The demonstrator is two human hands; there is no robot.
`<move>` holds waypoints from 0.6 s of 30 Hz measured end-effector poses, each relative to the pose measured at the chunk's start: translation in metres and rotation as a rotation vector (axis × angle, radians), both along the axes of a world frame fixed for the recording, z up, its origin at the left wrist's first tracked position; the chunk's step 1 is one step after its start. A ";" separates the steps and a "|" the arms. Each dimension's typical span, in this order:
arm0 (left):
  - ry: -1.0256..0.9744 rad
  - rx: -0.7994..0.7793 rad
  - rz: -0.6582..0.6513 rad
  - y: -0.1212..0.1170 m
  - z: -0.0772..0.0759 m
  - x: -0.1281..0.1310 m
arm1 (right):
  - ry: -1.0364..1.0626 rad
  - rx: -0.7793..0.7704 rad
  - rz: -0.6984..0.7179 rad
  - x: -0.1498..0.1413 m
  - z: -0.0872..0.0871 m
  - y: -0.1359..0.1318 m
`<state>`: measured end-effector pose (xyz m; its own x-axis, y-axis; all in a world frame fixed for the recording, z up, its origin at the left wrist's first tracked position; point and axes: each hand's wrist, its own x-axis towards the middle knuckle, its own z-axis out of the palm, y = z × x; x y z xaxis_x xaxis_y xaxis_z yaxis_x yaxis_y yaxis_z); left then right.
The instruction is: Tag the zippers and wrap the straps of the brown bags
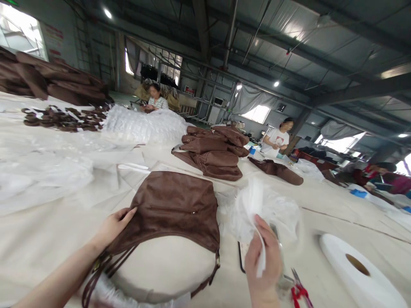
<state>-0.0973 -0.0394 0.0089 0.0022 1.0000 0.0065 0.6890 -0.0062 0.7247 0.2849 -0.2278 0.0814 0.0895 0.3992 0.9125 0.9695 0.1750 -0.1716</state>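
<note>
At the left of the cream-covered table (41, 244), crumpled translucent plastic (45, 175) spreads in thin, glossy folds. Nearer the body, the left hand (117, 226) reaches in with its digits loosely bent, one lying on the side edge of the brown bag (180, 196); whether any grip it from underneath is hidden. The bag lies flat just to the right of those fingers, its long axis running roughly crosswise and its curved strap looping toward the wearer. It is soft and leather-like, smooth with slight creases, crossed by a straight zipper (171, 210); pale wrapping (112, 295) bunches around the near part of the strap. Behind it, more brown bags (218, 156) slump in a rounded, wrinkled heap. Farther right, the right hand (265, 252) stands apart from the bag, thumb and fingers closed on a thin, pliant white strip (256, 196) that is blurred at the top. Filmy clear plastic (285, 216) lies beyond that hand; red-handled snips (299, 291) and a thick white roll (337, 252) with a brown core lie to its right.
</note>
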 end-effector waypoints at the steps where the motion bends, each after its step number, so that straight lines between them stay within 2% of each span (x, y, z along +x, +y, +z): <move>1: -0.003 0.004 0.003 0.000 -0.001 0.000 | -0.027 -0.048 0.030 0.000 0.001 0.013; 2: -0.009 0.012 0.003 0.001 -0.002 -0.001 | -0.057 -0.151 0.042 0.002 0.000 0.027; 6: -0.047 0.065 -0.018 0.002 -0.008 -0.004 | -0.135 -0.827 -0.060 0.022 -0.026 0.066; 8: -0.057 0.087 -0.018 0.001 -0.009 -0.004 | -0.149 -1.001 -0.090 0.030 -0.043 0.069; 12: -0.044 0.081 -0.009 0.000 -0.007 -0.003 | -0.156 -1.061 -0.085 0.032 -0.062 0.051; 15: -0.027 0.065 0.004 0.000 -0.006 -0.002 | -0.134 -1.057 -0.100 0.027 -0.061 0.034; 18: -0.031 0.074 0.005 0.001 -0.007 -0.003 | -0.091 -1.004 -0.052 0.023 -0.053 0.025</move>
